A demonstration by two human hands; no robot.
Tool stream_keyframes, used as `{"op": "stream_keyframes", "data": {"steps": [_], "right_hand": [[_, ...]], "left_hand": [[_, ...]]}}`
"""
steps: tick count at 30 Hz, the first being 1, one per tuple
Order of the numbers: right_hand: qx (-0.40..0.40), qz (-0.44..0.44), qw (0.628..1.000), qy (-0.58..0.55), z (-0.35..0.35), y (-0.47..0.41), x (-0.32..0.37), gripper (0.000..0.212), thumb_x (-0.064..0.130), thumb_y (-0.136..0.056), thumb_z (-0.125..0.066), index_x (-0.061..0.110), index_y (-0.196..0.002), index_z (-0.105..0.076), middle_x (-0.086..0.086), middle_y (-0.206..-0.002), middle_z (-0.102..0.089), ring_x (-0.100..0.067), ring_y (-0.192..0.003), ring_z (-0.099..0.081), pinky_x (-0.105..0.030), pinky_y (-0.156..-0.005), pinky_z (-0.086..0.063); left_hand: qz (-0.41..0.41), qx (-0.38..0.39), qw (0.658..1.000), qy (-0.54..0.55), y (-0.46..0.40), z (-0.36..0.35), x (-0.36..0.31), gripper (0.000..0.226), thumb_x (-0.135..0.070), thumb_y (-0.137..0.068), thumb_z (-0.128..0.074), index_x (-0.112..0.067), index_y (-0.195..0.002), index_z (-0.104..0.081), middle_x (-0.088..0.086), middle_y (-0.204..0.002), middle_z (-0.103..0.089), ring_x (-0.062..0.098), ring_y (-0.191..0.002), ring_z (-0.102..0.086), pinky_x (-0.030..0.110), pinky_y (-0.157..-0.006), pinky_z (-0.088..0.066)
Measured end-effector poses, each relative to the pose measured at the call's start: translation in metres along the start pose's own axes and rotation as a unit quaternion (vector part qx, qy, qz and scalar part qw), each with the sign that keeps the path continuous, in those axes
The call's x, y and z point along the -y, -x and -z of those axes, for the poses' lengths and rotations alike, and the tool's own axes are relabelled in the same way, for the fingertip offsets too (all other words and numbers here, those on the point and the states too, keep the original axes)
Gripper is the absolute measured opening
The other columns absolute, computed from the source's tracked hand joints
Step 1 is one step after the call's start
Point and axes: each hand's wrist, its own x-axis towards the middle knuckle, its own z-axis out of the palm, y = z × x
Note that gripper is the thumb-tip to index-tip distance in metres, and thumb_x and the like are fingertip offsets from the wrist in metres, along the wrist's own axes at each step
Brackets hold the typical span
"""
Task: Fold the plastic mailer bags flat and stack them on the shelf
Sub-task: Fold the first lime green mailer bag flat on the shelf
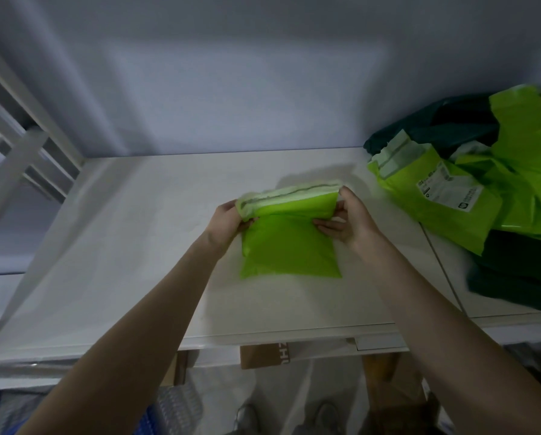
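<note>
Closest to me: both forearms reaching out from the bottom corners, bare, converging toward the middle of the white shelf (pixel 112 246). Under the shelf's front edge I see a brown cardboard box (pixel 264 356) w/ some lettering, too cut off to read.

Left hand (pixel 228 222) grips the left end of the lime-green mailer bag (pixel 289 246), fingers curled round the folded-over top edge. Right hand (pixel 347 219) pinches the right end of the same fold, thumb up at the top corner, fingers tucked against the bag's face. So both hands are grasping the bag, one per end.

Bag sits approx. mid-shelf, a bit right of centre, nearer the back edge than the front. Bright lime plastic, smooth, roughly square lower body lying flat on the shelf. Top part is turned over toward me, showing a paler, whitish-green strip w/ a dark line running along its length. Edges soft from motion blur.

At the shelf's right end, well apart from the held bag: a loose pile of bags (pixel 482 183), lime and dark green mixed, crumpled. One lime bag there carries a white printed label (pixel 448 188), text too small to read.
</note>
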Motion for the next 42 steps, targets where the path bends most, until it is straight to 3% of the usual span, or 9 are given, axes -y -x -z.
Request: {"op": "stream_keyframes", "data": {"steps": [3,10,14,21,29,34,37,39,42], "right_hand": [[0.008,0.009,1.0,-0.003,0.0,0.001,0.0,0.011,0.012,-0.087,-0.054,0.009,-0.077,-0.057,-0.009,-0.077,-0.052,-0.024,-0.063,-0.058,-0.025,-0.056,-0.052],[0.026,0.089,0.994,0.051,0.005,0.003,-0.006,0.033,-0.023,-0.075,-0.047,0.009,-0.08,-0.056,-0.006,-0.082,-0.057,-0.018,-0.075,-0.055,-0.017,-0.056,-0.048],[-0.033,0.142,0.976,0.162,0.008,0.003,-0.013,0.04,-0.012,-0.075,-0.06,0.008,-0.109,-0.057,-0.008,-0.104,-0.052,-0.022,-0.095,-0.053,-0.024,-0.069,-0.044],[-0.047,0.086,0.953,0.286,0.019,0.02,-0.015,0.057,0.037,-0.077,-0.074,0.014,-0.119,-0.043,-0.009,-0.099,-0.057,-0.016,-0.066,-0.055,-0.026,-0.051,-0.042],[-0.014,0.042,0.972,0.23,0.018,0.036,-0.029,0.055,0.023,-0.075,-0.078,0.008,-0.113,-0.042,-0.011,-0.092,-0.06,-0.02,-0.071,-0.061,-0.041,-0.066,-0.057],[-0.061,0.112,0.968,0.215,0.017,0.034,-0.034,0.042,0.015,-0.076,-0.076,0.009,-0.111,-0.053,-0.015,-0.103,-0.063,-0.026,-0.085,-0.062,-0.034,-0.066,-0.053],[-0.092,0.17,0.943,0.269,0.015,0.031,-0.033,0.036,0.021,-0.076,-0.075,0.016,-0.105,-0.053,-0.008,-0.091,-0.062,-0.028,-0.088,-0.062,-0.039,-0.081,-0.053],[-0.1,0.204,0.925,0.304,0.012,0.034,-0.03,0.036,0.021,-0.079,-0.072,0.013,-0.109,-0.053,0.001,-0.073,-0.051,-0.025,-0.078,-0.057,-0.031,-0.074,-0.048],[-0.104,0.238,0.908,0.327,0.014,0.033,-0.031,0.034,0.019,-0.082,-0.069,0.012,-0.11,-0.053,0.004,-0.065,-0.044,-0.014,-0.061,-0.047,-0.025,-0.056,-0.037]], "left_hand": [[0.016,-0.001,1.0,-0.017,0.002,0.0,-0.002,0.025,0.008,-0.077,-0.062,-0.006,-0.098,-0.063,0.005,-0.094,-0.061,0.021,-0.089,-0.057,0.023,-0.078,-0.047],[-0.014,0.034,0.994,-0.1,0.012,0.004,0.002,0.046,0.012,-0.081,-0.06,-0.005,-0.122,-0.056,0.008,-0.106,-0.057,0.012,-0.083,-0.057,0.01,-0.069,-0.05],[-0.042,0.017,0.987,-0.151,0.013,0.003,0.003,0.051,0.005,-0.081,-0.065,-0.013,-0.126,-0.05,0.004,-0.13,-0.05,0.017,-0.102,-0.056,0.016,-0.072,-0.052],[-0.019,-0.082,0.951,-0.296,0.023,0.003,-0.001,0.078,-0.027,-0.075,-0.078,-0.017,-0.137,-0.032,0.003,-0.121,-0.04,0.018,-0.1,-0.051,0.025,-0.078,-0.043],[0.107,-0.076,0.956,-0.263,0.036,0.008,-0.002,0.039,-0.042,-0.089,-0.057,-0.009,-0.069,-0.056,0.006,-0.065,-0.056,0.019,-0.059,-0.057,0.027,-0.061,-0.05],[0.071,-0.079,0.961,-0.256,0.036,0.006,0.003,0.029,-0.028,-0.089,-0.06,-0.009,-0.066,-0.058,0.003,-0.06,-0.05,0.019,-0.06,-0.051,0.019,-0.048,-0.045],[0.002,-0.117,0.94,-0.32,0.031,0.0,0.006,0.028,-0.033,-0.089,-0.06,-0.011,-0.071,-0.06,0.001,-0.062,-0.052,0.024,-0.066,-0.053,0.025,-0.057,-0.044],[-0.014,-0.135,0.936,-0.326,0.028,-0.002,0.008,0.029,-0.04,-0.088,-0.058,-0.012,-0.086,-0.065,0.005,-0.075,-0.062,0.029,-0.08,-0.062,0.031,-0.072,-0.052],[-0.022,-0.151,0.918,-0.365,0.03,-0.003,0.011,0.034,-0.045,-0.088,-0.056,-0.014,-0.095,-0.066,0.007,-0.084,-0.067,0.027,-0.083,-0.062,0.031,-0.072,-0.047]]}}
